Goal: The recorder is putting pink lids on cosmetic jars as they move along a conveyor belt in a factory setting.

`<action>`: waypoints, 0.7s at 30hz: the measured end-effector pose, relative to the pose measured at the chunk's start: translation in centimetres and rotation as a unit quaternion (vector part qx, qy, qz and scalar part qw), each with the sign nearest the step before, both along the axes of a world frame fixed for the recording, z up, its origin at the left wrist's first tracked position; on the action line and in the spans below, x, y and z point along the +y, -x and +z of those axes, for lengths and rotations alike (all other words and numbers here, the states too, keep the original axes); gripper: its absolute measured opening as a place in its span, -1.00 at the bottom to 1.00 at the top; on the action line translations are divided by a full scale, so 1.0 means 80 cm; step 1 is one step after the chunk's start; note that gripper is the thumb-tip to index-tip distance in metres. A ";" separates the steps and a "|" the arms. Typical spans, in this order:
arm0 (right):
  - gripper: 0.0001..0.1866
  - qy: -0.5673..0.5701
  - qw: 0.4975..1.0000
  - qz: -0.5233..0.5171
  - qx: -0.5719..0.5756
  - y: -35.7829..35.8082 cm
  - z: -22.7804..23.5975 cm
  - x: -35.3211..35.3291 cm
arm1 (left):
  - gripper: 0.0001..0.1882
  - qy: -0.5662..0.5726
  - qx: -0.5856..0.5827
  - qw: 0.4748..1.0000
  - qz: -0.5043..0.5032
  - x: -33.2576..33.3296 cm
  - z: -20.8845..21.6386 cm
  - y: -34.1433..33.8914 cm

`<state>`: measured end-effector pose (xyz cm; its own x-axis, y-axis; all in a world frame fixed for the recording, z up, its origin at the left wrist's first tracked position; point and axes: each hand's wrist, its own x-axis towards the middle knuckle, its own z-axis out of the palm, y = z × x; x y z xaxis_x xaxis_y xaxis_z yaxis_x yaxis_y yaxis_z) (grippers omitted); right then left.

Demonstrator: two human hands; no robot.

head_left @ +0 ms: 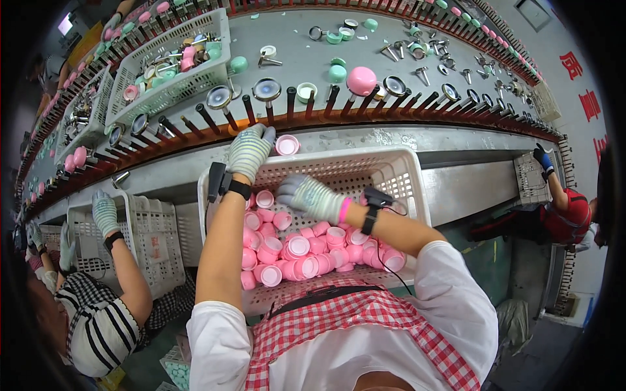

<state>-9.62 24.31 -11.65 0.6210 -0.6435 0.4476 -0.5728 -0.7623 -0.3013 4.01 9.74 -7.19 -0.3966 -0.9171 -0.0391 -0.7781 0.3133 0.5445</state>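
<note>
My left hand (250, 152), in a striped knit glove, reaches over the far left rim of a white basket (414, 179). Its fingertips are at the brown rail (300, 118), below a row of black pegs; whether they grip anything is hidden. Just right of it a pink cup-shaped cap (287, 144) sits on the metal ledge. My right hand (310, 197), gloved alike and smeared by motion, is over the basket, its fingers pointing left. Under it lie many pink caps (298, 246), heaped toward the near side. What the right fingers hold, if anything, does not show.
Pegs along the rail carry round metal-rimmed pieces (266, 90) and a pink dome (362, 81). Beyond, a grey table holds metal parts, green caps and a crate (171, 81) of mixed pieces. A co-worker's gloved hand (104, 212) is at left; another person (567, 218) works at far right.
</note>
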 end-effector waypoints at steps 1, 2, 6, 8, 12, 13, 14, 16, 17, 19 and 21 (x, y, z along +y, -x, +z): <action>-0.83 -0.022 0.999 -0.002 0.029 -0.031 -0.003 -0.005 | -0.54 -0.003 -0.002 1.000 0.007 0.000 0.002 -0.008; -0.86 -0.005 1.000 0.016 0.004 -0.051 -0.027 -0.010 | -0.54 0.003 -0.011 1.000 0.010 0.001 -0.001 -0.006; -0.77 -0.038 0.996 -0.044 0.066 -0.099 -0.121 -0.015 | -0.56 -0.007 -0.017 1.000 0.001 0.005 0.005 0.006; -0.68 -0.113 0.983 -0.065 0.127 -0.112 -0.149 -0.012 | -0.57 0.001 0.006 1.000 0.012 0.003 -0.004 -0.006; -0.56 -0.231 0.942 -0.106 0.220 -0.086 -0.169 0.008 | -0.83 0.143 0.260 0.954 0.043 0.053 -0.002 -0.010; -0.59 -0.227 0.939 -0.121 0.229 -0.072 -0.172 0.013 | -0.88 0.161 0.261 0.952 -0.020 0.073 -0.007 -0.012; -0.59 -0.225 0.939 -0.128 0.228 -0.059 -0.171 0.013 | -0.88 0.217 0.248 0.937 -0.112 0.088 -0.013 -0.016; -0.71 -0.273 0.923 -0.160 0.221 -0.039 -0.168 0.020 | -0.89 0.179 0.180 0.937 -0.239 0.123 -0.020 -0.028; -0.72 -0.281 0.902 -0.162 0.286 -0.027 -0.161 0.020 | -0.82 0.121 0.070 0.943 -0.301 0.130 -0.032 -0.037; -0.73 -0.277 0.902 -0.212 0.256 -0.006 -0.139 0.036 | -0.71 0.028 -0.061 0.964 -0.256 0.136 -0.061 -0.051; -0.72 -0.326 0.886 -0.247 0.219 0.014 -0.137 0.044 | -0.60 0.041 -0.250 0.952 -0.172 0.127 -0.099 -0.074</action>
<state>-10.73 27.84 -22.64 0.2136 -0.9187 -0.3322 -0.9587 -0.1317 -0.2521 9.96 19.88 -15.10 -0.6244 -0.7448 -0.2355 -0.7776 0.6213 0.0968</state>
